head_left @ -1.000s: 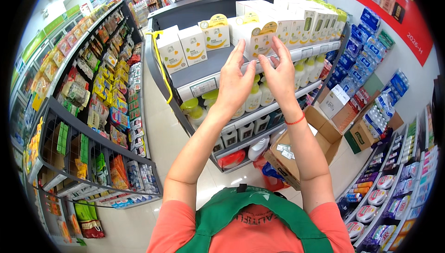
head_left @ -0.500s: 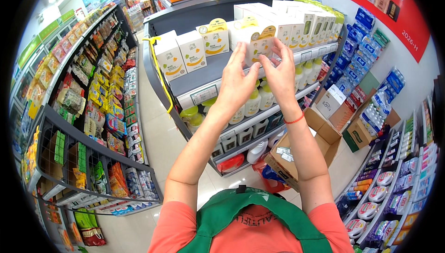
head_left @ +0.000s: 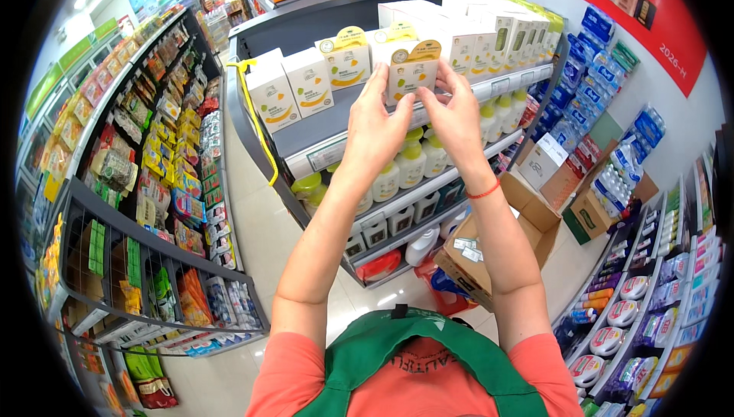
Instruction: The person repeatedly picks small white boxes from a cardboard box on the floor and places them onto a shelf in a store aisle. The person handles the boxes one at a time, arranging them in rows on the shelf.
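Note:
Both my hands are raised to the upper shelf (head_left: 306,138) of a grey store rack. Together they hold a small white box with a yellow arched top (head_left: 413,69) upright on the shelf. My left hand (head_left: 377,123) grips its left side, my right hand (head_left: 451,115) its right side; a red band circles my right wrist. To the left stand three similar white and yellow boxes (head_left: 310,84). Behind and to the right is a row of plain white cartons (head_left: 489,35).
Below the shelf are rows of pale yellow-green bottles (head_left: 409,161) and white bottles. An open cardboard box (head_left: 497,237) sits on the floor by the rack. Snack racks (head_left: 138,180) line the left aisle; blue packs and tubs fill the right wall shelves (head_left: 612,180).
My hands have shifted slightly left and closer together on the small box, which now stands more squarely on the shelf. The view has tilted a little.

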Action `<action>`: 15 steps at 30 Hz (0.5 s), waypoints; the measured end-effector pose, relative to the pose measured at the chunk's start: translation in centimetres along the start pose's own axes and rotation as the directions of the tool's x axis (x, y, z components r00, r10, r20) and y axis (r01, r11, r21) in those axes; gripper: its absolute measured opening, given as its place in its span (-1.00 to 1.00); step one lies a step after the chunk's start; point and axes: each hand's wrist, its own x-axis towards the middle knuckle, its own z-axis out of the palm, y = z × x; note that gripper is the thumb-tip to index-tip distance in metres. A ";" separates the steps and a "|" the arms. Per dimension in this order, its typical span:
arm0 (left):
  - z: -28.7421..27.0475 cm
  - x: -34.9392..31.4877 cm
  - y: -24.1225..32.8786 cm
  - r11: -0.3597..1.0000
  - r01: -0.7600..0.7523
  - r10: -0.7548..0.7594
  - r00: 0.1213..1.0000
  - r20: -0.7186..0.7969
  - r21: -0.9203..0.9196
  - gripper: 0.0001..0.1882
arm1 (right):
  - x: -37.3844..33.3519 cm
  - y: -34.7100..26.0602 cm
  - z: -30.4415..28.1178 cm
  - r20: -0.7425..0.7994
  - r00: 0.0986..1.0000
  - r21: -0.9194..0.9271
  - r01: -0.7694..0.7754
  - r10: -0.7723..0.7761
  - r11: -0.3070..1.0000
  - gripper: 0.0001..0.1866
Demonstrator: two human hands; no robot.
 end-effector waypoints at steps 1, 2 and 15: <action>0.2 -0.1 -0.2 0.999 -0.048 0.048 0.998 -0.040 -0.006 -0.32 | -0.1 -0.1 0.1 -0.005 1.000 -0.021 0.016 -0.016 1.000 -0.36; 0.4 -0.3 -0.4 0.995 -0.096 0.095 0.992 -0.079 -0.010 -0.33 | -0.1 -0.3 0.2 -0.012 1.000 -0.003 0.020 -0.020 1.000 -0.37; 1.1 -2.8 3.4 0.936 -0.332 0.348 0.923 -0.161 0.117 -0.37 | -2.0 -4.3 -2.1 -0.144 0.988 0.180 0.090 -0.064 0.980 -0.44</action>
